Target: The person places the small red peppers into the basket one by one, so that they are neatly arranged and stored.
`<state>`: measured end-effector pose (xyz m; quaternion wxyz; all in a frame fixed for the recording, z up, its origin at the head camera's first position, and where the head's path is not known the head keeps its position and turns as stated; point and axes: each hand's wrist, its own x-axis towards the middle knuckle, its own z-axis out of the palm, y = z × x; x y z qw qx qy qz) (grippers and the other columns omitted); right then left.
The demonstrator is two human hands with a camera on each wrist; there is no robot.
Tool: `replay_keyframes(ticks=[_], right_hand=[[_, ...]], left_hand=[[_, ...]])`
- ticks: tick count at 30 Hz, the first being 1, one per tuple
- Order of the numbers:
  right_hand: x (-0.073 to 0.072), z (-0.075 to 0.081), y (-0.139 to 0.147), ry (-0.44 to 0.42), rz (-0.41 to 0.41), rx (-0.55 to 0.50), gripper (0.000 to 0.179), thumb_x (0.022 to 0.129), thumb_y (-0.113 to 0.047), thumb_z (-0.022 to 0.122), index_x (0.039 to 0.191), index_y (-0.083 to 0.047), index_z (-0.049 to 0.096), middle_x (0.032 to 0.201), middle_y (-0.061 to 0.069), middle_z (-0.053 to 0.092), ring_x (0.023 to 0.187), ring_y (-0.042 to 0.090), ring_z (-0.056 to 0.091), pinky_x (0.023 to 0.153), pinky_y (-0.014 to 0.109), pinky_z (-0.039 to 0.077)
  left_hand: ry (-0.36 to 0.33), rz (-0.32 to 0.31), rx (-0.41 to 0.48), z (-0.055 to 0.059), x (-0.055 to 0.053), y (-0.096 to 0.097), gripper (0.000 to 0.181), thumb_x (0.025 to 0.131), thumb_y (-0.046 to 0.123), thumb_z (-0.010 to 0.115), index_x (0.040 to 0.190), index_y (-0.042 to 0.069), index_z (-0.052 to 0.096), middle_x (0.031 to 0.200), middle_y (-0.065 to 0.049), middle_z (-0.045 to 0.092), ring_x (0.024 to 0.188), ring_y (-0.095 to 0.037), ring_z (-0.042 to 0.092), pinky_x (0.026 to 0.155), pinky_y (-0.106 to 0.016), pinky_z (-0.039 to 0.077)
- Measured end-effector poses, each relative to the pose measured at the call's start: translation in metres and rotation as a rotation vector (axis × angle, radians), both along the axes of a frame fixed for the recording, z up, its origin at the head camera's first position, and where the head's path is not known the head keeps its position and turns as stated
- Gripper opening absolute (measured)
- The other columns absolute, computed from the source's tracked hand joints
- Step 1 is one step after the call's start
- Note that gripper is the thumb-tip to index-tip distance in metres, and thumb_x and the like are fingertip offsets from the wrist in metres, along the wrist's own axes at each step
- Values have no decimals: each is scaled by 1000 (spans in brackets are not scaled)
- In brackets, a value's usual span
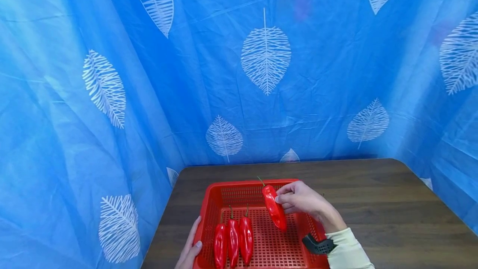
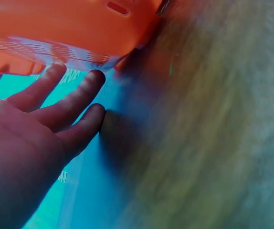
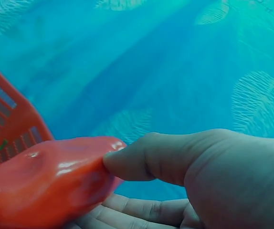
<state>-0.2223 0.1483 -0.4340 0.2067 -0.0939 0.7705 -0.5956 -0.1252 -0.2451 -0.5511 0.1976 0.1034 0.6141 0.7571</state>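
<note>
Between thumb and fingers my right hand [image 1: 304, 200] pinches a glossy red pepper [image 1: 274, 209], its green stem pointing up and away. The pepper is tilted over the right half of a red plastic basket [image 1: 276, 252]. In the right wrist view the thumb presses one side of the pepper [image 3: 56, 181], the other fingers beneath it. Three red peppers [image 1: 233, 242] lie side by side in the basket's left half, stems toward the back. My left hand [image 1: 189, 248] rests along the basket's left outer wall; its fingers [image 2: 75, 102] are extended and spread in the left wrist view.
The basket stands on a dark wooden table [image 1: 392, 211], which stretches farther to the right. A blue curtain [image 1: 317, 74] with white leaf prints hangs behind and around the table. A black band [image 1: 319, 245] sits at the right wrist, beside a pale sleeve [image 1: 349, 250].
</note>
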Motion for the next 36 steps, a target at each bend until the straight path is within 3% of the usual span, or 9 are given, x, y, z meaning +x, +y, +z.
replay_keyframes(ticks=[11, 20, 24, 25, 29, 31, 34, 36], right_hand=[[-3, -16, -35, -15, -32, 122, 24, 98, -14, 79, 114, 4, 77, 100, 10, 80, 86, 23, 78, 83, 48, 68], [0, -30, -55, -32, -11, 198, 13, 97, -11, 78, 101, 1, 77, 92, 10, 79, 83, 23, 78, 75, 44, 68], [1, -33, -57, -34, -42, 243, 12, 97, -11, 79, 100, 0, 76, 90, 10, 78, 81, 22, 78, 74, 43, 68], [1, -34, -58, -38, -49, 255, 12, 97, -11, 79, 100, 0, 76, 90, 10, 77, 80, 22, 77, 73, 43, 68], [2, -35, -59, -50, -50, 283, 9, 97, -10, 79, 97, -1, 77, 88, 10, 77, 78, 20, 76, 72, 41, 67], [2, -35, -59, -53, -46, 287, 9, 98, -11, 80, 96, -2, 78, 88, 9, 77, 77, 20, 76, 72, 40, 67], [2, -36, -60, -44, -33, 305, 10, 97, -11, 80, 92, -3, 78, 85, 9, 76, 75, 19, 75, 71, 39, 67], [2, -37, -61, -35, -19, 322, 12, 97, -11, 81, 88, -4, 77, 81, 9, 75, 72, 19, 74, 70, 38, 67]], left_hand=[[1, 0, 12, -1, -1, 1, 83, 119, 35, 36, 170, 18, -28, 173, -41, -14, 154, -31, 37, 113, -41, 46], [-47, 6, 23, 0, -1, 0, 84, 118, 39, 38, 171, 25, -25, 174, -39, -15, 151, -23, 42, 114, -42, 47], [-41, -7, 51, -19, -7, -7, 86, 117, 43, 41, 173, 29, -23, 175, -37, -11, 150, -23, 44, 115, -45, 48], [-36, -17, 79, -29, -11, -11, 83, 118, 41, 40, 173, 33, -21, 177, -33, -1, 149, -21, 46, 115, -45, 48], [2, -66, 191, -63, -22, -24, 70, 120, 30, 32, 175, 43, -10, 172, -4, 31, 145, -11, 51, 115, -40, 49], [21, -72, 188, -66, -24, -25, 70, 120, 28, 32, 175, 43, -9, 172, -6, 31, 144, -10, 51, 114, -39, 49], [32, -59, 134, -59, -22, -22, 75, 119, 33, 36, 175, 38, -14, 175, -29, 11, 145, -12, 50, 113, -41, 49], [46, -64, 129, -62, -24, -23, 74, 119, 33, 34, 174, 38, -15, 177, -26, 10, 145, -12, 49, 114, -40, 49]])
